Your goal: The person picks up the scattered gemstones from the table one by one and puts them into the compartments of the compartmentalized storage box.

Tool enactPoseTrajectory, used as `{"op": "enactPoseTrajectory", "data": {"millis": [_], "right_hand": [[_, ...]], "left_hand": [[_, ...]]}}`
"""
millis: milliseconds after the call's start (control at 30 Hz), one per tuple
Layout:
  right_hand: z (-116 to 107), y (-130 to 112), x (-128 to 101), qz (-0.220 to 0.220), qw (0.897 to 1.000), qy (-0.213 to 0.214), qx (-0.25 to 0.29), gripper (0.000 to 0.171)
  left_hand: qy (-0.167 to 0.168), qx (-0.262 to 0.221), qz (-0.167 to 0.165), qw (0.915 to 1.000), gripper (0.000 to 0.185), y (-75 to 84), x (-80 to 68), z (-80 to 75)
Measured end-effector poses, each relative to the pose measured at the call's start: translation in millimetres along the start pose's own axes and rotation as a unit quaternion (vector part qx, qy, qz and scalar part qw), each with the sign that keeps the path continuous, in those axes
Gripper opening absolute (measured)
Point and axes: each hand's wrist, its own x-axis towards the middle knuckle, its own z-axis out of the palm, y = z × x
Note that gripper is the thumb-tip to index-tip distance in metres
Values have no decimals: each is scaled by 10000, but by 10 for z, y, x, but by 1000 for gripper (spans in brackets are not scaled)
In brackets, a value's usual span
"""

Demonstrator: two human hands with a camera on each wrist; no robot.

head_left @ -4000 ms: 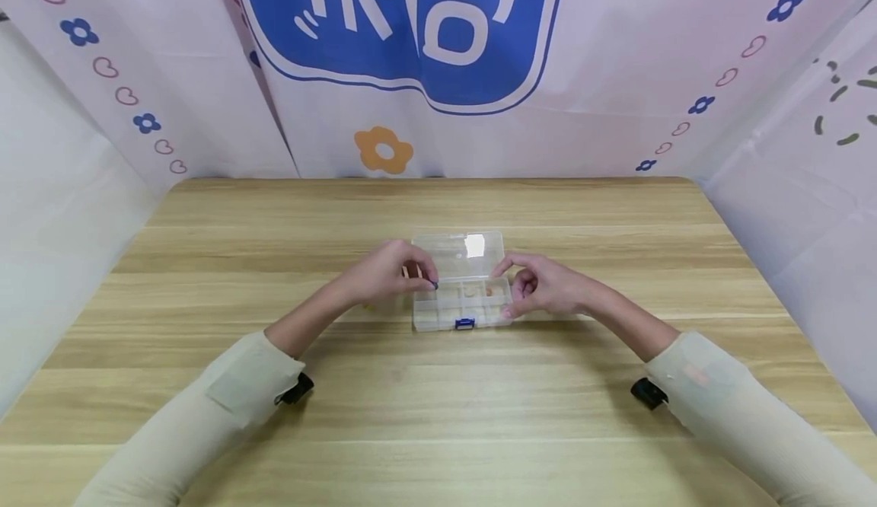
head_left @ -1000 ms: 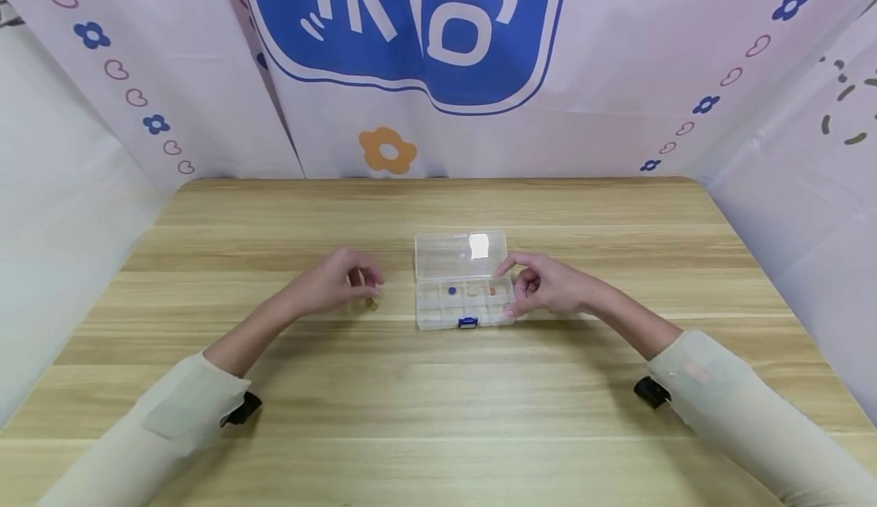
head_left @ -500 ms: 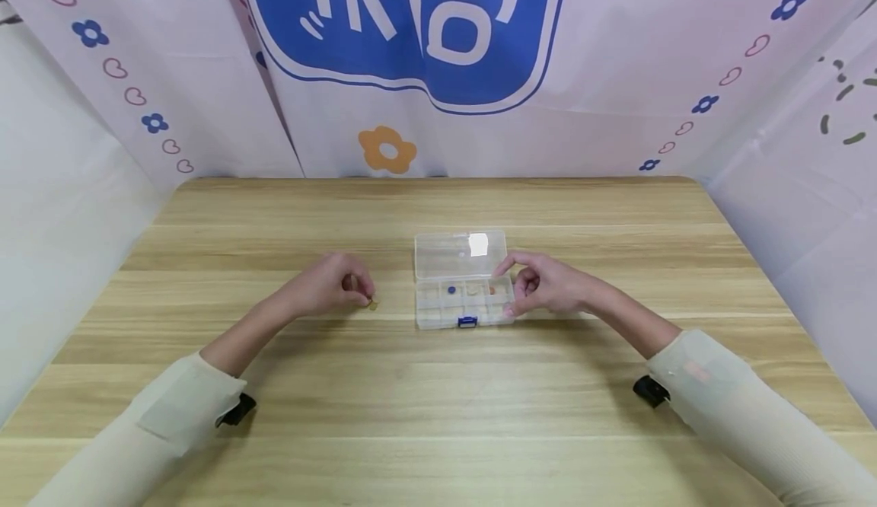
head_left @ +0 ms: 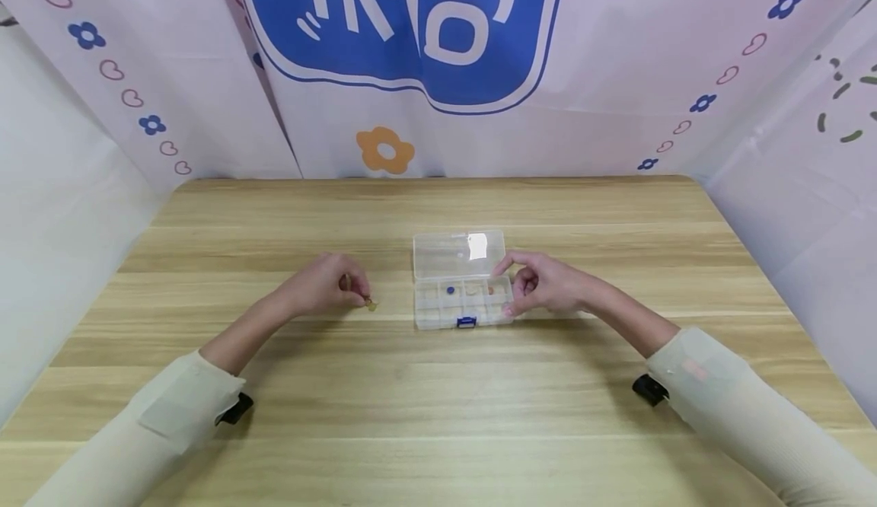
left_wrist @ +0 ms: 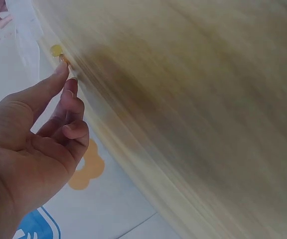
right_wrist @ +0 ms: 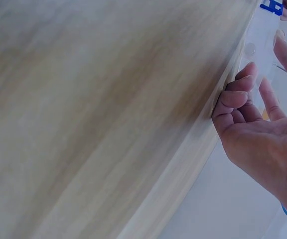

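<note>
On the table lies a clear plastic compartment box [head_left: 428, 315], its lid raised flat behind it and a blue latch [head_left: 467, 322] at the front. My right hand [head_left: 548, 285] grips the box's right end, thumb at the front and forefinger at the back. Left of the box, my left hand [head_left: 329, 286] pinches a small amber bead [left_wrist: 64, 59] between thumb and forefinger; the fingertips partly hide it. Beside it is a yellow, translucent round bead [left_wrist: 57, 50]. In the back row of compartments are a dark blue bead [head_left: 450, 290] and a small orange piece [head_left: 490, 291].
The box stands near the middle of a wood-grain table [head_left: 438, 416]. A white printed cloth [head_left: 603, 111] hangs behind the table's far edge. Black devices [head_left: 649, 390] are strapped under both forearms.
My left hand has let go of the blue bead in the box, moved left and lowered its fingertips to the amber bead. My right hand has stayed on the box.
</note>
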Motion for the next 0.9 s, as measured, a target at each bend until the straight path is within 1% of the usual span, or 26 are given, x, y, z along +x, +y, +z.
{"op": "enactPoseTrajectory", "data": {"millis": [167, 500, 700, 900], "right_hand": [[0, -2, 0, 37, 10000, 13, -4, 52], [6, -21, -5, 13, 10000, -12, 52, 51], [3, -35, -9, -7, 10000, -49, 63, 51], [4, -24, -4, -33, 10000, -60, 60, 51]], "left_hand": [[14, 22, 39, 10000, 7, -14, 8, 15], [20, 11, 45, 10000, 13, -31, 20, 37], [-42, -142, -76, 9999, 12, -14, 0, 0], [5, -191, -72, 9998, 11, 13, -8, -41]]}}
